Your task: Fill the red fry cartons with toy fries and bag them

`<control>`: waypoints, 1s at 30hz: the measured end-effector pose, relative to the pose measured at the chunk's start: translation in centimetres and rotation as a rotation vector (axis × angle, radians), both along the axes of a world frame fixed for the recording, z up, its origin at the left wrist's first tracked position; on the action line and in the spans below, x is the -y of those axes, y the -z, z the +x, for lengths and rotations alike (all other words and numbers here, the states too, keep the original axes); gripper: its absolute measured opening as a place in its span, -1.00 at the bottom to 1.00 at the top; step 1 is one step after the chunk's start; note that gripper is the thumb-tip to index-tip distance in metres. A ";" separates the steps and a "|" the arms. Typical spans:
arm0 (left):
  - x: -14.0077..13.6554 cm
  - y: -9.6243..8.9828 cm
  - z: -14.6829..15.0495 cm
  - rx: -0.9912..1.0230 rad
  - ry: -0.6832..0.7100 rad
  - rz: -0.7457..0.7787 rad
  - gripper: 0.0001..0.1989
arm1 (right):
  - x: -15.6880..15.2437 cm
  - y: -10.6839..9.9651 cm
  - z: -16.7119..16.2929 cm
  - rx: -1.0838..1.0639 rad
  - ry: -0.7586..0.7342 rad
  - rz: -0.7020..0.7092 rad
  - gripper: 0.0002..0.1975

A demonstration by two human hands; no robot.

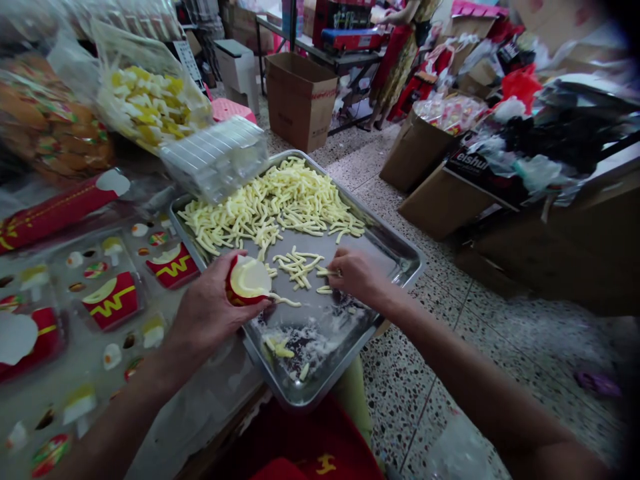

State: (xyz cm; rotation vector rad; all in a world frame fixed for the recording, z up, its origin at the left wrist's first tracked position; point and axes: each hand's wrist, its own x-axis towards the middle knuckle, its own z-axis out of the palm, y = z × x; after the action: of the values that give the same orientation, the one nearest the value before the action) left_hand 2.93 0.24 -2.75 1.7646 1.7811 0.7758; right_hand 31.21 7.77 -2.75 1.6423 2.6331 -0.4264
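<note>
My left hand (213, 303) is wrapped round a small red french fry carton (250, 279) with a pale inner face, above the left part of a metal tray (340, 363). My right hand (357, 275) is closed in a pinch on pale yellow sticks shaped like french fries, low over the tray's middle. Close to its fingertips lies a small loose group of these fry-shaped sticks (299, 267). A large heap of fry-shaped sticks (295, 193) covers the tray's far end. White powder and a few bits are on its near end.
At left, a table bears clear packs with red cartons (111, 300) and small toy-like food pieces. Stacked clear plastic boxes (215, 157) overlap the tray's far left corner. Behind are a bag of yellow-white pieces (150, 107) and a cardboard box (300, 100). Another person (400, 60) stands farther back.
</note>
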 end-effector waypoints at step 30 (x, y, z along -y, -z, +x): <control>3.3 1.1 5.7 0.035 -0.185 0.120 -0.46 | 6.6 -2.7 -10.4 -0.425 -0.103 0.111 -0.80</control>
State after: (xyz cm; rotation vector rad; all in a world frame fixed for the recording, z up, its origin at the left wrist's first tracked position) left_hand 8.67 -3.07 -3.86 1.6653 1.9299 1.0009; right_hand 20.77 1.19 -0.09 1.5841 3.0780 -0.7083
